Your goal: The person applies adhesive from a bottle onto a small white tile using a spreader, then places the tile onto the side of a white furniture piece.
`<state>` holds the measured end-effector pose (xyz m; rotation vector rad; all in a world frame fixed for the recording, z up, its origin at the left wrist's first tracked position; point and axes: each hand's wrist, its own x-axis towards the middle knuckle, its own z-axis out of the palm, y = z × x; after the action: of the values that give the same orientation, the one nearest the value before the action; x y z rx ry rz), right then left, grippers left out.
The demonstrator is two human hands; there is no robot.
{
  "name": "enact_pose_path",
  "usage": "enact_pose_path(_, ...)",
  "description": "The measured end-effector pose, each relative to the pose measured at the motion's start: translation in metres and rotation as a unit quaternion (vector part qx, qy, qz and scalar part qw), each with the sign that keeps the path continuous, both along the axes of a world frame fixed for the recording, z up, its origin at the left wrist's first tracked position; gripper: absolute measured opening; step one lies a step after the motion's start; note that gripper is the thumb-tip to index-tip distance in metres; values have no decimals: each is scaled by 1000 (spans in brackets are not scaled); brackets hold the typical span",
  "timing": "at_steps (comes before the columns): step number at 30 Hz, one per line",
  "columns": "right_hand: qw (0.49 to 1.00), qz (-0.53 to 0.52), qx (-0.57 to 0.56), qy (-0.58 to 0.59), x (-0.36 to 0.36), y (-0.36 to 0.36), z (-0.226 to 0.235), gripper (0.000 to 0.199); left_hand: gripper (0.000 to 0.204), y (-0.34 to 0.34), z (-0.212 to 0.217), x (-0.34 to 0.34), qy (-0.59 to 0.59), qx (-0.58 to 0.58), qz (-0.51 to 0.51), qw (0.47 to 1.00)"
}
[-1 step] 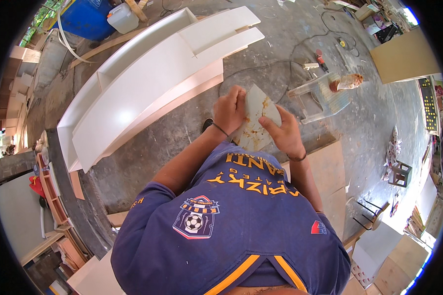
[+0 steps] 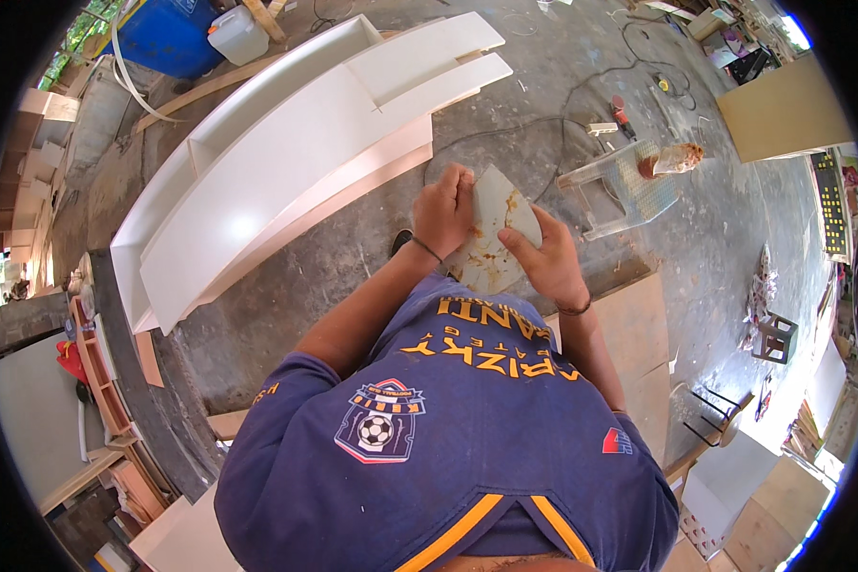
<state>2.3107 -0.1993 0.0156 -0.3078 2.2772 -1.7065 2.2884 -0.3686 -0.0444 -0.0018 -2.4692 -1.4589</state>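
Observation:
A flat, pale grey-green panel piece with yellow-brown smears, like dried glue, is held up in front of my body. My left hand closes on its left edge, with the fingers curled and the knuckles facing up. On the opposite edge, my right hand grips it with the thumb lying on the smeared face and the other fingers hidden behind. The panel's lower end is close to my shirt.
A long white cabinet carcass lies to the left. At the right stands a small stool bearing a brown-stained bag. Beyond it are a red power tool and a cable on the concrete floor. Boards lie below right.
The panel and my right hand have shifted very slightly left. Both hands keep their grip.

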Motion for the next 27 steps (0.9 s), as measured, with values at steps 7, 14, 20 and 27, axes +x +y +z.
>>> enact_pose_path(7,998,-13,52,23,3,1,11,24,18,-28,-22,-14,-104,262,-1,960)
enact_pose_path(14,984,14,-1,180,-6,14,6,25,20,-32,40,-4,88,171,-207,959)
enact_pose_path(20,983,76,-96,137,-6,29,10,29,10,-38,79,5,64,133,-353,924)
enact_pose_path(27,974,97,-81,186,-7,42,6,34,16,-41,86,14,115,-45,-373,920)
